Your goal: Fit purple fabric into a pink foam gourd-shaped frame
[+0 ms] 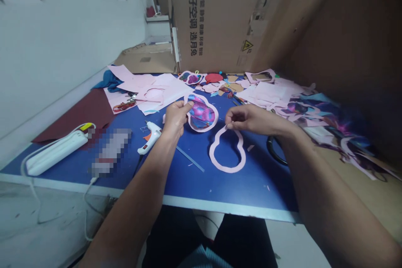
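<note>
My left hand pinches the left edge of a gourd-shaped cutout, a shiny purple-blue patterned piece with a pale pink border, held above the table. Between the thumb and fingers of my right hand hangs a pale pink gourd-shaped paper frame with an open middle, gripped by its narrow top. The blue tabletop shows through that opening. Just left of my left hand lies a white hot glue gun, partly hidden by my forearm. A clear glue stick rests between my left forearm and the frame.
Pink paper sheets and scissors lie at the back left. Cutouts and a red oval piece sit along the back. Scraps pile up at right. A white power strip is at left; a large cardboard box stands behind.
</note>
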Motion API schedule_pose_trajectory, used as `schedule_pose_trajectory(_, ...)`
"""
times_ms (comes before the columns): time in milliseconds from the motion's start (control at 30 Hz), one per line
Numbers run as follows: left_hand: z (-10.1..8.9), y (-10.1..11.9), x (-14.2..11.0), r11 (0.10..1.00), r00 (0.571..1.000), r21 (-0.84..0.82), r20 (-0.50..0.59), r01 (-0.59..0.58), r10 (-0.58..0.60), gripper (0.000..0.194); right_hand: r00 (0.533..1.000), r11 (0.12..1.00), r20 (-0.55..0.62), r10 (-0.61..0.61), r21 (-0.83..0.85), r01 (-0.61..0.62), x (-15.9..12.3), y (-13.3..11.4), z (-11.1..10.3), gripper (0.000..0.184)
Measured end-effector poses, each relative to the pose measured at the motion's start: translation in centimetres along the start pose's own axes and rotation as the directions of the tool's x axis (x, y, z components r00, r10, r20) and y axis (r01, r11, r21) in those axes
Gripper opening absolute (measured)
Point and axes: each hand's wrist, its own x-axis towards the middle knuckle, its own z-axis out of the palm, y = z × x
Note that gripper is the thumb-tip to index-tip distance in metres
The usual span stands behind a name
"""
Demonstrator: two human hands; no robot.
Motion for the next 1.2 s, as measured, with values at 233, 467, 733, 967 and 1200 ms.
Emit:
schedule_pose_trajectory(233, 0.2, -0.5, 0.0, 0.999, 0.999, 0.036, 0.036, -0.012, 0.011, 0.040, 0.996, 0.994, -0.080, -0.036, 0.104, 0.044, -0.9, -3.1, -0.4, 0.042)
schedule_pose_trajectory(467, 0.9, -0.5, -1.0, 0.993, 0.993, 0.118, 0.119, -0.018, 0.004, 0.042, 0.996, 0.992, -0.021, -0.086, 0.091, 0.087, -0.5, -6.3, -0.7, 0.040)
schedule_pose_trajectory(733, 1.6, -0.3, -2.2, 0.989, 0.977, 0.147, 0.214, -0.023, -0.009, 0.037, 0.982, 0.992, -0.157, -0.103, 0.055, 0.113, 2.3, -8.5, -2.7, 0.028)
schedule_pose_trajectory(967, 1.9, -0.9, -1.9, 0.985, 0.971, 0.154, 0.211, 0.081, -0.113, 0.031, 0.991, 0.987, 0.030, -0.128, -0.091, 0.130, 7.5, -6.6, -1.9, 0.022)
schedule_pose_trajectory(1200, 2.0, -1.1, -2.0, 0.981, 0.960, 0.132, 0.225, 0.140, -0.167, 0.036, 0.987, 0.980, -0.074, -0.140, -0.152, 0.127, 8.9, -3.8, -1.2, 0.022)
